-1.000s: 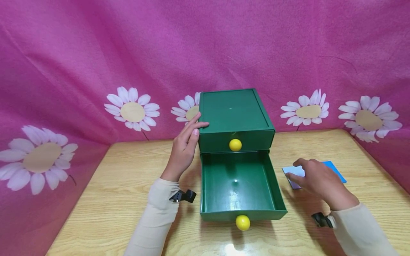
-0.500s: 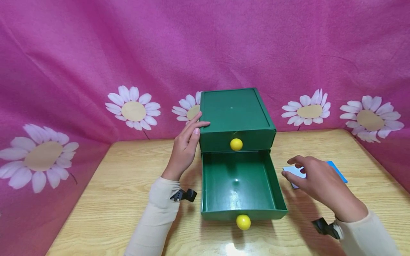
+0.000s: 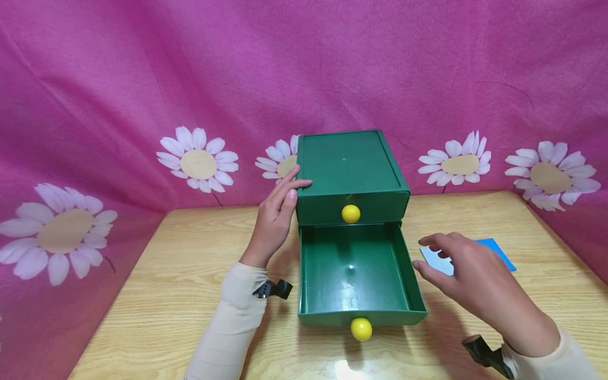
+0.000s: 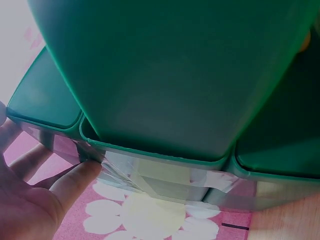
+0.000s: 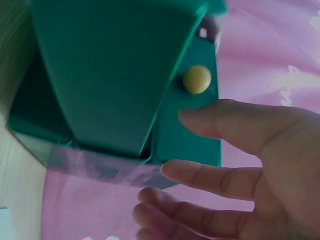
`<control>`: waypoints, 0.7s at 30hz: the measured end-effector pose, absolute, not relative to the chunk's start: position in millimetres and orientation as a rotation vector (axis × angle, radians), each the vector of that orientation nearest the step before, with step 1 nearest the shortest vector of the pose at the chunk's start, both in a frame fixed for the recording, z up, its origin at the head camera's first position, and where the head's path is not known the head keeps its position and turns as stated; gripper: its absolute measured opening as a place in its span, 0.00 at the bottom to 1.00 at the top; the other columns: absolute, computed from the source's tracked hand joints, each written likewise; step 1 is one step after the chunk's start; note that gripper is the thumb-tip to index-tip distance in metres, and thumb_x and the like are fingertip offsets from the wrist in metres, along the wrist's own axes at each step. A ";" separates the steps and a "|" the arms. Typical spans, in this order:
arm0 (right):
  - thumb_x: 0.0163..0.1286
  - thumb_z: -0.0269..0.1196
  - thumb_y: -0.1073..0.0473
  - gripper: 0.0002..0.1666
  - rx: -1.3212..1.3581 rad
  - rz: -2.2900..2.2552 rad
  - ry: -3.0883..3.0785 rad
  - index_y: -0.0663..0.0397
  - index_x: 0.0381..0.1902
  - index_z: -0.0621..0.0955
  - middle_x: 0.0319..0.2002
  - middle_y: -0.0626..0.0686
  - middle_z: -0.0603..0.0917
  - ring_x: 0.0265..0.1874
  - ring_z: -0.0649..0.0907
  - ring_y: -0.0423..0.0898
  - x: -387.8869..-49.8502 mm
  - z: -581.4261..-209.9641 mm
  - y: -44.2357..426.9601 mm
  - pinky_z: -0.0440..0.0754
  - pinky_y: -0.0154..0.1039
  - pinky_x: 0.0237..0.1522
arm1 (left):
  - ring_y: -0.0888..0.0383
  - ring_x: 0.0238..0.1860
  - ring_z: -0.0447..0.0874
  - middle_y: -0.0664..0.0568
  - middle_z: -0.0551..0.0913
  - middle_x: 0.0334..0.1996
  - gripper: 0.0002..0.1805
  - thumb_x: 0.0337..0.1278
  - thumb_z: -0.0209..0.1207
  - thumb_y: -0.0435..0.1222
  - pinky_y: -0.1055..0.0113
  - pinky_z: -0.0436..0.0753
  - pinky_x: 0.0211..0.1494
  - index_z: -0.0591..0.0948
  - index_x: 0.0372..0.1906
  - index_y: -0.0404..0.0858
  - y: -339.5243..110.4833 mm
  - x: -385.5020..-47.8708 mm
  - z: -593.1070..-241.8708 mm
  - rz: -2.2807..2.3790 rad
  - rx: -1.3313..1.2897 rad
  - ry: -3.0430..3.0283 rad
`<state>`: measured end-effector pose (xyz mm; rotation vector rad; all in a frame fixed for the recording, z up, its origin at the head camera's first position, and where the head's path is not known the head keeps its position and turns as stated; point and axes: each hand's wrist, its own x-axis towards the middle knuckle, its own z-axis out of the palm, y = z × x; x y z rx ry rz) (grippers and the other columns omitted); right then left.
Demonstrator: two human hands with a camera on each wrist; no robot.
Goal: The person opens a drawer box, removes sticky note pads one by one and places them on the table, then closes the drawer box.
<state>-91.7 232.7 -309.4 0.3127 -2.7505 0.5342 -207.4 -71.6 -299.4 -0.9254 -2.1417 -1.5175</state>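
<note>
Head view: wooden table [image 3: 190, 264], pink cloth [image 3: 332, 63] behind, left hand [image 3: 274, 217] and right hand [image 3: 475, 272] spread.

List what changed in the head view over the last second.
The right hand shifted toward the person, thumb tip nearer the open, boxy green plastic drawer. No new grip shows; whether it held the flat, light-blue sheet earlier is unclear. Unchanged: the left hand on the left edge of the boxy green plastic cabinet, the drawer, the flat, bright-blue sheet.

left sleeve [image 3: 230, 324]: pale beige | right sleeve [image 3: 556, 363]: matching | left wristband [image 3: 272, 290]: black | right wristband [image 3: 486, 355]: black, tip perhaps brownish
</note>
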 end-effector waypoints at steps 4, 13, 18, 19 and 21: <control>0.55 0.72 0.50 0.24 0.341 0.531 -2.732 0.52 0.48 0.82 0.40 0.51 0.85 0.37 0.83 0.51 -84.1 -306.8 225.2 0.77 0.42 0.27 | 0.46 0.73 0.56 0.39 0.64 0.70 0.18 0.73 0.41 0.30 0.49 0.63 0.70 0.76 0.58 0.31 -71.6 -206.8 -298.5 -1.514 -0.924 -2.141; 0.51 0.75 0.55 0.22 0.478 0.524 -2.623 0.48 0.45 0.84 0.41 0.46 0.84 0.36 0.81 0.45 -69.5 -302.3 212.0 0.81 0.45 0.30 | 0.44 0.72 0.56 0.39 0.64 0.70 0.18 0.73 0.41 0.30 0.48 0.62 0.70 0.76 0.58 0.31 -70.8 -206.3 -297.3 -1.509 -0.926 -2.142; 0.48 0.77 0.55 0.24 0.552 0.512 -2.600 0.42 0.45 0.84 0.41 0.43 0.82 0.38 0.80 0.42 -63.3 -300.1 205.9 0.84 0.40 0.30 | 0.45 0.73 0.56 0.39 0.64 0.70 0.18 0.73 0.41 0.30 0.48 0.62 0.70 0.76 0.58 0.31 -70.6 -206.5 -297.5 -1.506 -0.922 -2.144; 0.47 0.77 0.55 0.24 0.559 0.510 -2.603 0.42 0.45 0.84 0.41 0.42 0.82 0.38 0.80 0.42 -62.1 -299.7 204.8 0.84 0.39 0.30 | 0.46 0.73 0.56 0.40 0.64 0.70 0.18 0.73 0.41 0.30 0.49 0.62 0.70 0.76 0.58 0.31 -70.6 -206.5 -297.7 -1.506 -0.919 -2.147; 0.47 0.77 0.54 0.25 0.582 0.511 -2.597 0.41 0.46 0.84 0.41 0.42 0.81 0.38 0.80 0.41 -60.2 -299.7 202.9 0.84 0.38 0.31 | 0.46 0.73 0.56 0.40 0.64 0.70 0.18 0.73 0.40 0.30 0.49 0.62 0.70 0.76 0.58 0.31 -70.6 -206.5 -298.1 -1.506 -0.915 -2.152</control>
